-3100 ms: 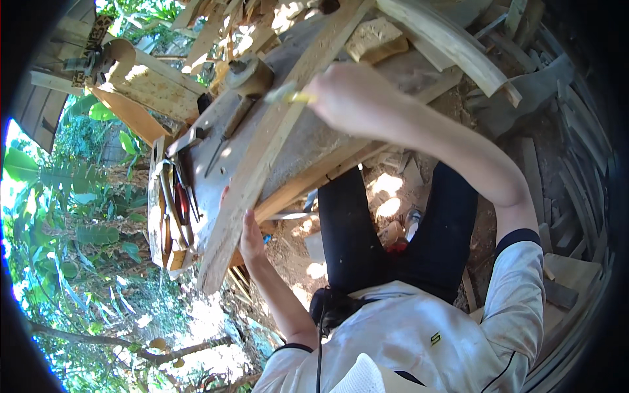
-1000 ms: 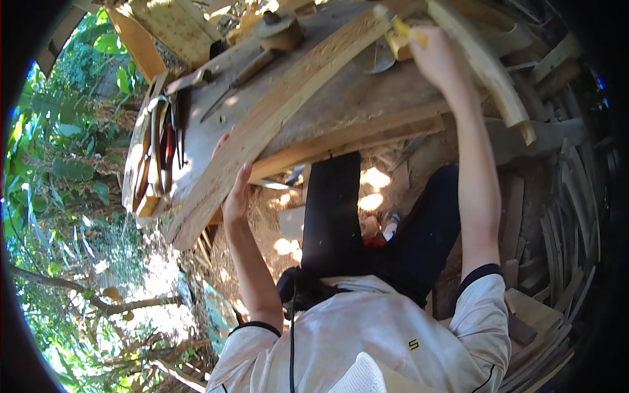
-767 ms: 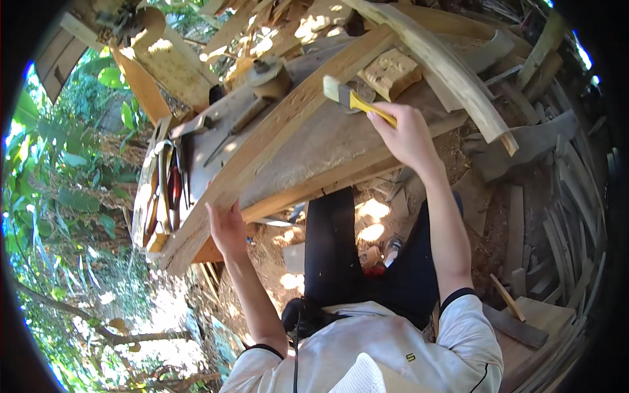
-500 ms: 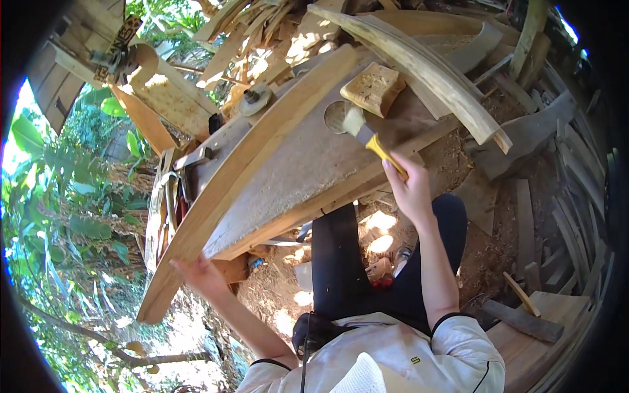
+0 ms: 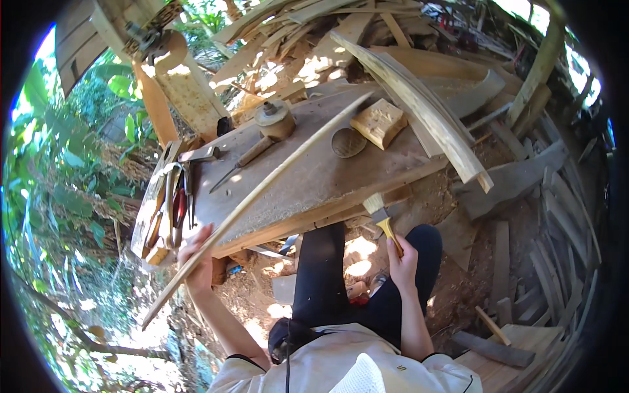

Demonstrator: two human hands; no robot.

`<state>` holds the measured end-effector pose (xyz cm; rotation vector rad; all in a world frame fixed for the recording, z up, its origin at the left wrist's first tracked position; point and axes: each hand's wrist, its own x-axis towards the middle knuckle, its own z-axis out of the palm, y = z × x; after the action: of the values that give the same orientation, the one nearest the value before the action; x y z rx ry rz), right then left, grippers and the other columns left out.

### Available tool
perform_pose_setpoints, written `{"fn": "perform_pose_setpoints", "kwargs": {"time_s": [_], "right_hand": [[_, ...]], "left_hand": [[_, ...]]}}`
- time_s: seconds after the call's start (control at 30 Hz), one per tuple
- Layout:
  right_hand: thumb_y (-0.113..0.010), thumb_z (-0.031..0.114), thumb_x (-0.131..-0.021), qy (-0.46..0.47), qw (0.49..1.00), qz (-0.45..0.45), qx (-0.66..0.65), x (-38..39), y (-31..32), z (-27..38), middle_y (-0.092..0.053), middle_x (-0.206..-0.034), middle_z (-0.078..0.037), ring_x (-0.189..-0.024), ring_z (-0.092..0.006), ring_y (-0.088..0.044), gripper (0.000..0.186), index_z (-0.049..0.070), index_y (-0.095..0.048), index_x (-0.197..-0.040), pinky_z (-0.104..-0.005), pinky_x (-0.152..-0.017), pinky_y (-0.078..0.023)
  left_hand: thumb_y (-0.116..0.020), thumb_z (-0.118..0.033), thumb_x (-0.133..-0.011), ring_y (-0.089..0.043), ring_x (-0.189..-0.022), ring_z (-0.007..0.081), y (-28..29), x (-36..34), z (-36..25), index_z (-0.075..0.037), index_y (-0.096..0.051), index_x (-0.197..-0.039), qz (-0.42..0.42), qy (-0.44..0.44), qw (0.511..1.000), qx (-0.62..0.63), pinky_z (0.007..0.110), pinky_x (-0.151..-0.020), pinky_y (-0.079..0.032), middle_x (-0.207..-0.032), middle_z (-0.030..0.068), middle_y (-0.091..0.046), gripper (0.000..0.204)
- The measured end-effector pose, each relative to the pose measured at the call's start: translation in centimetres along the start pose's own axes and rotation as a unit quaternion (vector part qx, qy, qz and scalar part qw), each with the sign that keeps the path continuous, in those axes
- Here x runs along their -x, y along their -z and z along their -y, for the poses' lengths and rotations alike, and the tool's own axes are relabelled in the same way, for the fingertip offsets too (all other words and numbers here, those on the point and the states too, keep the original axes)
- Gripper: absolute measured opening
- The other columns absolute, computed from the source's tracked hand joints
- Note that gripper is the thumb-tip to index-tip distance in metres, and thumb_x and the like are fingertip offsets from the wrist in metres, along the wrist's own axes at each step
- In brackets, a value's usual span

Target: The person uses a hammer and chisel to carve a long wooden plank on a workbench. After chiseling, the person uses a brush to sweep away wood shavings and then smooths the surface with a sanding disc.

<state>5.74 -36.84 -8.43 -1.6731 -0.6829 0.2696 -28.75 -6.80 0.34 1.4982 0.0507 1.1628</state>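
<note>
My left hand [image 5: 198,263] is closed around the lower end of a long, slightly curved wooden board [image 5: 278,175]. The board stands on its narrow edge to my view and slants up across the workbench [image 5: 308,160] to its far side. In my right hand [image 5: 403,263] is a flat paintbrush [image 5: 385,226], gripped by its yellow handle, pale bristles pointing up and away. The brush hovers just off the bench's near edge, apart from the board. A small round dish [image 5: 348,143] sits on the bench beside a pale wood block [image 5: 379,123].
Left on the bench lie a wooden-handled pointed tool [image 5: 252,155], a round wooden piece with a knob [image 5: 274,119] and a rack of hand tools [image 5: 175,200]. A long curved timber [image 5: 419,105] juts over the right side. Wood offcuts [image 5: 557,262] pile up at right.
The board has been turned from its broad face onto its edge, uncovering tools behind it. My right hand has drawn the paintbrush back toward me, away from the dish.
</note>
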Motion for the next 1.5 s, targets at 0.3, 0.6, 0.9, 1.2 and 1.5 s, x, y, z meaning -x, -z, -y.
{"fn": "perform_pose_setpoints", "kwargs": {"time_s": [0.3, 0.6, 0.9, 1.2, 1.5], "right_hand": [[-0.059, 0.016, -0.101, -0.011, 1.0, 0.021, 0.019, 1.8, -0.2, -1.2, -0.046, -0.069, 0.006, -0.062, -0.0022, -0.037, 0.024, -0.007, -0.064, -0.101, -0.023, -0.052, -0.029], [-0.052, 0.012, -0.103, -0.027, 0.987, 0.034, -0.154, 0.8, -1.3, 0.7, -0.048, -0.067, 0.004, -0.049, -0.0023, -0.038, 0.031, -0.004, -0.057, -0.129, -0.0198, -0.042, -0.027], [-0.052, 0.02, -0.103, 0.048, 0.974, 0.015, -0.219, -15.4, -0.6, 10.0, -0.056, -0.067, -0.002, -0.046, -0.0059, -0.047, 0.04, 0.001, -0.052, -0.139, -0.0204, -0.041, -0.036], [-0.057, 0.023, -0.102, 0.052, 0.98, -0.022, -0.191, -19.2, -0.9, 6.0, -0.054, -0.137, -0.026, -0.081, -0.0266, -0.073, 0.074, 0.007, -0.012, -0.158, -0.0285, -0.058, -0.059], [-0.067, 0.012, -0.09, 0.364, 0.881, -0.011, 0.301, -19.2, -5.3, 5.5, -0.053, -0.144, -0.011, -0.138, -0.0299, -0.045, 0.052, 0.009, -0.052, -0.14, -0.0462, -0.116, -0.035]], "left_hand": [[-0.062, -0.007, -0.097, -0.067, -0.111, 0.0284, -2.4, 6.9, 4.3, 0.001, -0.05, -0.138, -0.23, 0.324, 0.909, 0.129, 0.032, -0.089, -0.061, -0.131, 0.0172, -0.061, 0.043], [-0.041, -0.03, -0.109, -0.068, -0.099, 0.0194, -0.6, 10.5, 7.2, -0.004, -0.054, -0.134, -0.341, 0.319, 0.866, 0.181, 0.03, -0.082, -0.058, -0.128, 0.0128, -0.063, 0.038], [-0.039, -0.031, -0.108, -0.068, -0.101, 0.0215, -1.4, 10.0, 7.4, -0.004, -0.054, -0.135, -0.294, 0.341, 0.883, 0.132, 0.034, -0.087, -0.056, -0.129, 0.0146, -0.064, 0.041], [-0.044, -0.017, -0.102, -0.068, -0.104, 0.0239, -1.8, 10.8, 6.4, -0.001, -0.06, -0.127, -0.312, 0.321, 0.889, 0.099, 0.035, -0.087, -0.055, -0.125, 0.0154, -0.066, 0.035], [-0.05, -0.032, -0.101, -0.07, -0.088, 0.0252, -3.0, 8.6, 4.6, -0.003, -0.058, -0.126, -0.344, 0.286, 0.876, 0.179, 0.038, -0.075, -0.056, -0.114, 0.014, -0.069, 0.039]]}}
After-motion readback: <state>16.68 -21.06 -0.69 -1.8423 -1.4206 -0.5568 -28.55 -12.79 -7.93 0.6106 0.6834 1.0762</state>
